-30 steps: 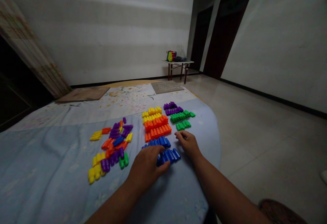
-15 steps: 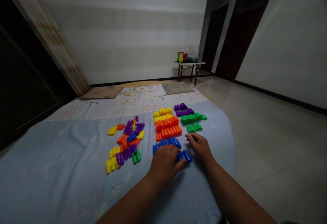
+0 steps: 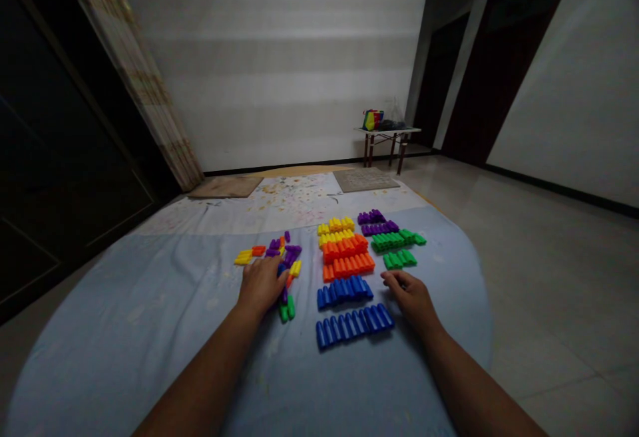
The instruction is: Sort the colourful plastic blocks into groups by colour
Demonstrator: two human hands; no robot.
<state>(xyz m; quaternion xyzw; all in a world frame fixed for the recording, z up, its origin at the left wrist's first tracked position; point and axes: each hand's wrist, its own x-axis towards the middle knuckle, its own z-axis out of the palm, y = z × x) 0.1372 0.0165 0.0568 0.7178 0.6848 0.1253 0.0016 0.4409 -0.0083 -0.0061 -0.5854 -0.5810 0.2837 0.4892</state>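
My left hand point(image 3: 260, 285) is over a loose pile of small plastic caps at the left. Its thumb and forefinger are on either side of a blue cap point(image 3: 281, 269); the other fingertips are hidden, so a firm grip cannot be told. My right hand point(image 3: 410, 296) is beside the sorted rows with its fingers curled in and closed; anything in them is hidden. Between the hands lie a front row of blue caps point(image 3: 354, 325) and a second blue row point(image 3: 344, 291). Behind are orange caps point(image 3: 348, 266) and yellow caps point(image 3: 336, 231), with green caps point(image 3: 399, 259) and purple caps point(image 3: 379, 228) to the right.
A blue and white floral cloth point(image 3: 150, 330) covers the table. Two flat boards, a brown one point(image 3: 227, 187) and a grey one point(image 3: 366, 179), lie at its far end. A small table point(image 3: 387, 131) with a colourful bag point(image 3: 372, 120) stands by the wall.
My left hand has left the front blue row and moved left to the mixed pile. That row now lies fully in sight. My right hand stays beside the rows. The view has shifted slightly.
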